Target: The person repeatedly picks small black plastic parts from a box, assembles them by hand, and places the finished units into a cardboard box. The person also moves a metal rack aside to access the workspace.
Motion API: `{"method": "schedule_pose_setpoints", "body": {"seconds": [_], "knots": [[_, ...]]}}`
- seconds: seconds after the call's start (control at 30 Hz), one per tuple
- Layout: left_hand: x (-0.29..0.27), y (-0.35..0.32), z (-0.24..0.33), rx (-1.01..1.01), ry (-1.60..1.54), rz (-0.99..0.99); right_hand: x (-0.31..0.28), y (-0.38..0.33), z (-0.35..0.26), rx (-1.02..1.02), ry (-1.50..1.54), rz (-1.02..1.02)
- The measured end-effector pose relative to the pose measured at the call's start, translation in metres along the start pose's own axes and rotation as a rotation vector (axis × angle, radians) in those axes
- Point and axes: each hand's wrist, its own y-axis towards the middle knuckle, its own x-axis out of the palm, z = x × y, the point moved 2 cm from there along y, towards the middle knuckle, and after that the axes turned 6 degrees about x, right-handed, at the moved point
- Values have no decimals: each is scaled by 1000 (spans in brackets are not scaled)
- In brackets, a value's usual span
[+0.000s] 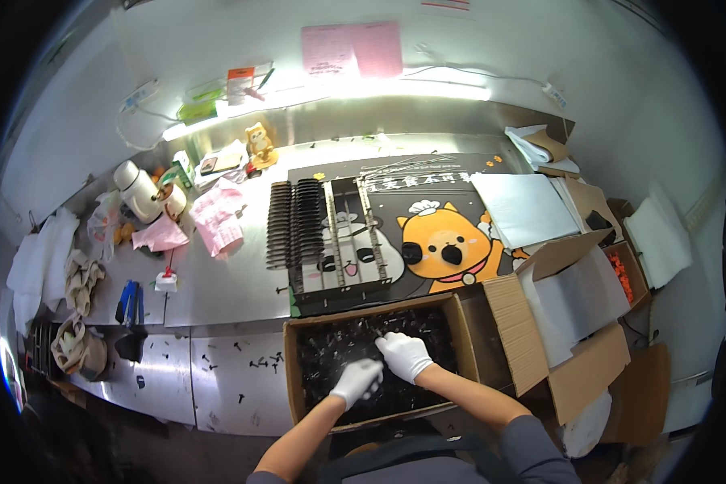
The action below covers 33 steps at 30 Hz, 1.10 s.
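Observation:
Both of my hands wear white gloves and are over an open cardboard box (465, 347) filled with small shiny black parts (331, 343), too small to name. My right hand (405, 356) has its fingertips pressed together just above the parts; whatever they may hold is hidden. Close beside it, lower and to the left, my left hand (358, 382) is smeared by motion, so its fingers do not read clearly. Beyond the box lies a metal frame rack (343, 234), its left side lined with close rows of black pieces (294, 226).
Under the rack is a dark mat (452, 194) with cartoon animals. An open carton (569, 298) stands right, below white sheets (528, 210). Small black screw-like parts (258, 363) lie scattered left of the box. Farther left are blue-handled pliers (129, 302), pink cloths (218, 218) and a white bottle (137, 191).

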Motion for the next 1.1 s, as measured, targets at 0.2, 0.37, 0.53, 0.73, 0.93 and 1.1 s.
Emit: {"method": "schedule_pose_setpoints", "body": {"seconds": [0.2,0.37,0.53,0.73,0.93,1.1], "knots": [[25,-34,57,988,859,500,-37,-14,21,240,618,-520],[6,12,24,808,368,442,-106,4,56,32,789,-63],[38,49,82,735,211,92,-113,87,151,455,567,-42],[41,80,101,398,-147,63,-86,161,156,533,45,-255],[43,84,98,317,-504,-15,-92,168,151,615,27,-349],[40,90,89,114,-1501,-602,-70,160,174,470,247,-309]]}}
